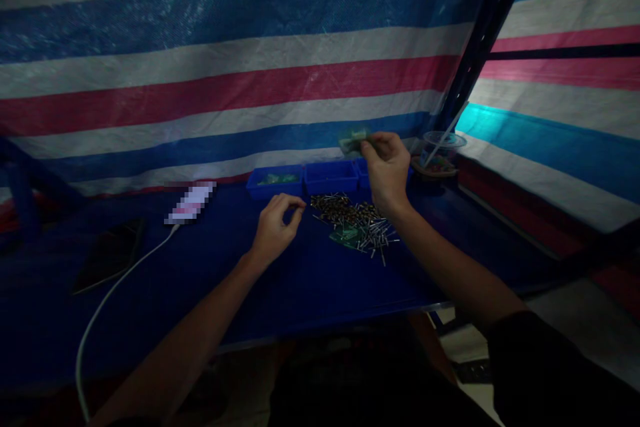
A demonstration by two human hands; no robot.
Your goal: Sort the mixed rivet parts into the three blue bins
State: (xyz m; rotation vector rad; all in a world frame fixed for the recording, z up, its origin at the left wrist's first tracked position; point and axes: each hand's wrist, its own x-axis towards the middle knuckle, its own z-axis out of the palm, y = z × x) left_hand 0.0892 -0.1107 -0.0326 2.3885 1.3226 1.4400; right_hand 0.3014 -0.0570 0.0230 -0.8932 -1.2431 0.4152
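Observation:
My right hand [389, 170] is raised above the back of the table and pinches a small greenish clear plastic bag [354, 140] by its edge. The bag is somewhat blurred. My left hand [278, 227] is just left of a pile of small metal pins [377, 233], thumb and forefinger pressed together at the tips. Whether anything is between those fingertips is too small to tell. Brass-coloured and dark pieces [335, 205] make up the far part of the pile. Another green plastic bag [347, 235] lies against its near side.
Behind the pile stand blue bins: the left bin [255, 190] holds greenish bags, with the middle bin [330, 185] beside it. A clear tub [443, 141] is at the back right. On the left lie a lit phone [191, 203], its white cable [120, 280] and a dark tablet-like device [111, 253].

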